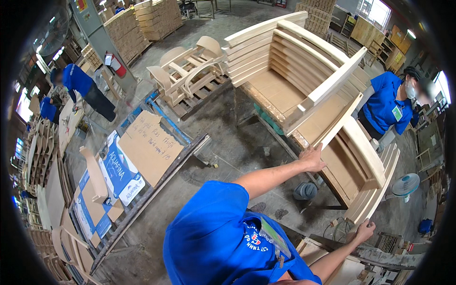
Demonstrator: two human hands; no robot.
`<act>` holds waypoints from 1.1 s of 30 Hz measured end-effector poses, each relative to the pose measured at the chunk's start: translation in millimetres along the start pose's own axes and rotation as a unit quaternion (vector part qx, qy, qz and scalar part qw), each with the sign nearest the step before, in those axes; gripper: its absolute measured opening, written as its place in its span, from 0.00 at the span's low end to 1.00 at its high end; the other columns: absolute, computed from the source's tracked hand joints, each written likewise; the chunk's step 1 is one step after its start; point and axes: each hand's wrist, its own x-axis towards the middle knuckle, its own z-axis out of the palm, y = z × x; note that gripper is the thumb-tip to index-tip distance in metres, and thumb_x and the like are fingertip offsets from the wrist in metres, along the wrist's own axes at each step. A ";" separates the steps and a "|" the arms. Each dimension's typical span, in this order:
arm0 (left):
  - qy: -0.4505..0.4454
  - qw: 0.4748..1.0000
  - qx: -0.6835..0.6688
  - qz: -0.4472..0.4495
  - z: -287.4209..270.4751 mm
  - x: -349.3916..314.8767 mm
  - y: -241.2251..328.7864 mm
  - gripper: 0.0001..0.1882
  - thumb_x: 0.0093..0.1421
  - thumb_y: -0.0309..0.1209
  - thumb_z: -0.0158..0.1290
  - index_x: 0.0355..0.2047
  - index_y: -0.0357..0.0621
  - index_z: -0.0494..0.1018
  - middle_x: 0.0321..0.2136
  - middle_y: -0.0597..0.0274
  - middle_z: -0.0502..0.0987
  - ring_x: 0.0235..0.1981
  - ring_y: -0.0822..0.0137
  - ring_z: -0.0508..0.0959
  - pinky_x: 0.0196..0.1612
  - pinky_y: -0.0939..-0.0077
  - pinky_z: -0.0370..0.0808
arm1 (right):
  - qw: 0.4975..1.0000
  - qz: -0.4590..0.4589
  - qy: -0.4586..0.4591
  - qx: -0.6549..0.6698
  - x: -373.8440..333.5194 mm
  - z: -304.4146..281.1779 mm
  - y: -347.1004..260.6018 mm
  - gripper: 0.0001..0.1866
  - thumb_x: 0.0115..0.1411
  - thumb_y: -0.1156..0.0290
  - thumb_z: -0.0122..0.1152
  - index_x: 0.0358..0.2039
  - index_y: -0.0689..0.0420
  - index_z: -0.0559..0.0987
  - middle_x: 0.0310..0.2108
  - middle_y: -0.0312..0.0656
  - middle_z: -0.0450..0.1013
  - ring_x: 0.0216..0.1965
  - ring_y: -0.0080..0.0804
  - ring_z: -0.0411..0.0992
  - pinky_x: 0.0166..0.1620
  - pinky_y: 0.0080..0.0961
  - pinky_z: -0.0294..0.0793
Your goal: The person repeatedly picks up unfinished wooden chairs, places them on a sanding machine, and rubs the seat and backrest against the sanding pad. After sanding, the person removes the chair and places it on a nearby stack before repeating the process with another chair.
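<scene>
My left hand (312,158) grips the near end of a pale wooden rail (343,118), beside stacked wooden frames on a workbench. My right hand (365,230) is closed on the lower end of a curved wooden rail (380,192), at the bench's near right end. Between my hands lies a brown cardboard sheet (339,168), with a thick pale rail (363,152) along its far side. Farther up the bench, more curved frames (249,50) are stacked in layers. The undersides of my fingers are hidden.
Across the bench, a masked co-worker (392,107) in blue stands with an arm by the frames. A grey bucket (305,191) is under the bench, and a fan (405,185) stands at right. To the left are a cardboard-covered rack (149,145) and a pallet of curved parts (190,71).
</scene>
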 end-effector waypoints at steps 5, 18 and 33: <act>-0.003 0.996 -0.021 -0.089 3.0 35.6 -18.5 0.45 0.60 0.46 0.61 0.70 0.37 0.55 0.63 0.28 0.66 0.61 0.36 0.73 0.63 0.51 0.72 | 0.988 0.054 -0.143 -0.017 14.7 42.3 -17.0 0.35 0.58 0.45 0.62 0.55 0.62 0.77 0.53 0.64 0.76 0.55 0.60 0.75 0.56 0.45 0.72; 0.000 0.998 -0.058 -0.037 -27.6 33.9 0.6 0.23 0.55 0.32 0.56 0.48 0.29 0.78 0.46 0.36 0.82 0.51 0.44 0.82 0.55 0.56 0.79 | 0.937 0.098 -0.210 0.260 36.1 41.3 0.7 0.21 0.62 0.61 0.68 0.46 0.66 0.81 0.36 0.45 0.80 0.32 0.34 0.77 0.35 0.37 0.77; 0.170 0.958 0.001 0.230 -144.6 -85.5 51.4 0.43 0.54 0.32 0.59 0.67 0.23 0.57 0.49 0.26 0.74 0.45 0.37 0.82 0.49 0.50 0.81 | 0.791 0.161 -0.133 0.575 -16.3 30.4 -58.9 0.25 0.68 0.54 0.65 0.52 0.64 0.78 0.44 0.45 0.75 0.46 0.33 0.74 0.47 0.33 0.75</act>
